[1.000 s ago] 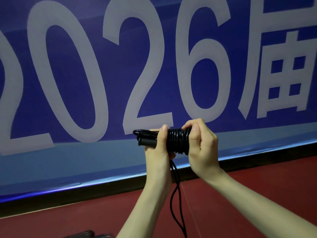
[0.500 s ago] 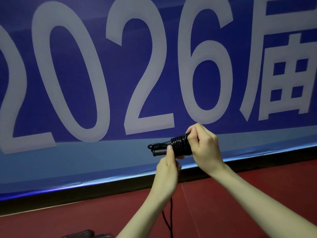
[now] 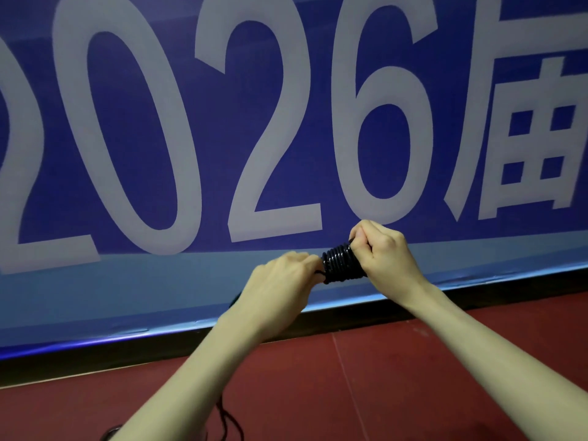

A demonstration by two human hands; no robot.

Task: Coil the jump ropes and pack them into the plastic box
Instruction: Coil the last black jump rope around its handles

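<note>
1. Behind both grips hangs a blue banner [image 3: 286, 138] with large pale digits; below them lies the red floor [image 3: 413, 377].
2. Between the grips sits the jump rope [image 3: 339, 263], wound into tight black coils.
3. The right hand [image 3: 383, 257] pinches the coil's right end; the left hand [image 3: 283, 281] curls round its left end.
4. Loose cord [image 3: 222, 418] trails below the left forearm; slackening either grip could let the coils spring apart.

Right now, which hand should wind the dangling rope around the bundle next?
Probably the left hand: it grips the loose rope beside the coiled bundle, and the tail hangs below it. The right hand pinches the bundle steady.
</note>
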